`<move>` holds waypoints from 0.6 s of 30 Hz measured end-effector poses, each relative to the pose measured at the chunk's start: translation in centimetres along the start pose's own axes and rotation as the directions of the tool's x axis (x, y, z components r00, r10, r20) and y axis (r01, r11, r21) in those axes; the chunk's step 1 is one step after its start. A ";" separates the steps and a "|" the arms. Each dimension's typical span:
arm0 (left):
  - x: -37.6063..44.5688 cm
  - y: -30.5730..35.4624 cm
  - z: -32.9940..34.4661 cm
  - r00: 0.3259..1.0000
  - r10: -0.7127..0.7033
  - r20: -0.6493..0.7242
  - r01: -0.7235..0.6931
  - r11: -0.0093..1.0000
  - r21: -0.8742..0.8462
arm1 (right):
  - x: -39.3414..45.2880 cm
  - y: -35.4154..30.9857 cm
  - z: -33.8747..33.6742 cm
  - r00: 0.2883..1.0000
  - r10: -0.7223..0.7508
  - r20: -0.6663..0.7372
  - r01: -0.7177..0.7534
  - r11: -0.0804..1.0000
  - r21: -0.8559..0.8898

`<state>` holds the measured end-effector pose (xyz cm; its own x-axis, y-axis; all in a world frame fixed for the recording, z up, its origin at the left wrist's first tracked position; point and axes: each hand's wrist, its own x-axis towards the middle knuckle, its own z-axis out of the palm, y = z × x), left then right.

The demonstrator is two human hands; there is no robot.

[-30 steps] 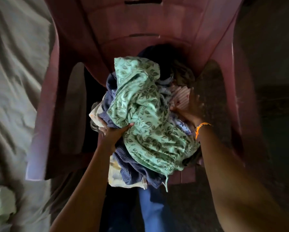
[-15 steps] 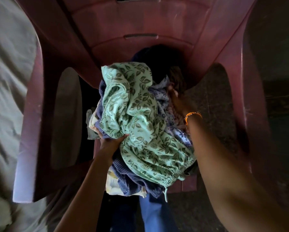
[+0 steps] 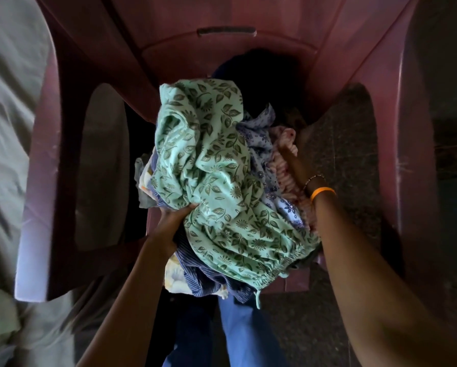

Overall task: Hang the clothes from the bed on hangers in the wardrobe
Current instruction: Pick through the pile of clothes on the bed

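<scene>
Our left hand [image 3: 173, 221] and right hand [image 3: 297, 165] both grip the clothes [image 3: 216, 181] between them; nothing is hung yet.

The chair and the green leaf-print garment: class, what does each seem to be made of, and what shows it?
Chair: probably moulded plastic, maroon with a dull sheen; smooth one-piece curves and a slot.
Green leaf-print garment: soft woven cloth, maybe cotton, matte; it crumples and has a gathered hem.

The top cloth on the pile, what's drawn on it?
Dark green leaves and flowers on the mint-green cloth, seen in the head view.
</scene>
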<state>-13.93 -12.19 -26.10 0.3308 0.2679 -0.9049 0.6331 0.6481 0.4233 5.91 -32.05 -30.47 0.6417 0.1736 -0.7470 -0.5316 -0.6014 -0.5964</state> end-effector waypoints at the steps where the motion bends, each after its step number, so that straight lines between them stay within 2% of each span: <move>1: -0.1 0.1 0.1 1.000 -0.002 0.010 0.002 1.000 -0.018 | -0.1 -0.2 0.0 0.999 0.023 0.040 -0.025 0.999 0.043; 4: 0.2 -0.7 -0.4 0.999 -0.018 0.026 0.019 0.999 -0.026 | -0.4 -0.1 1.1 0.992 0.080 0.095 -0.093 0.985 0.148; 10: 0.3 -0.8 -0.2 0.999 0.014 0.040 -0.014 1.000 0.015 | -0.5 2.5 2.7 0.996 -0.060 0.067 0.051 0.992 0.119; 12: -0.1 -1.1 0.1 0.998 0.022 0.057 -0.022 1.000 0.007 | -2.4 1.0 2.7 0.991 -0.021 0.135 -0.010 0.973 0.229; 13: -0.4 -1.1 0.2 0.997 0.012 0.077 -0.012 1.000 -0.003 | -3.0 0.8 2.8 0.978 -0.020 0.208 -0.047 0.948 0.315; 15: -0.8 -1.3 0.3 0.989 0.004 0.145 -0.002 1.000 -0.015 | -3.5 1.1 2.9 0.964 -0.005 0.265 -0.117 0.891 0.439; 18: -1.1 -1.2 0.4 0.984 0.025 0.176 -0.022 1.000 -0.019 | -4.3 0.7 2.8 0.934 -0.090 0.347 -0.149 0.782 0.605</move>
<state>-14.77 -13.52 -25.57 0.4646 0.1541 -0.8720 0.6124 0.6553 0.4422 1.22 -31.01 -28.56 0.4554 0.4866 -0.7455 -0.8462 -0.0238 -0.5324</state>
